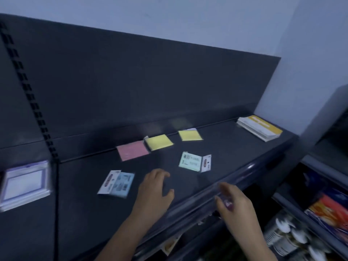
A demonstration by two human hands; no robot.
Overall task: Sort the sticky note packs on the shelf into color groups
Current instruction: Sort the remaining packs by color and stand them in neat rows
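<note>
Shelf (216, 147), yellow-topped stack (260, 128) far right, white-purple packs (25, 183) left

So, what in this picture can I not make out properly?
All head view.
Print on the blue pack and green pack: too blurred to read.
The right hand: motion blur; whether it holds anything cannot be told.
The purple-framed packs: cut off by the left edge.
A white thing behind the right-hand yellow pack: mostly hidden by it.
The goods on the lower shelves: blurred, cut by the frame edge.
</note>
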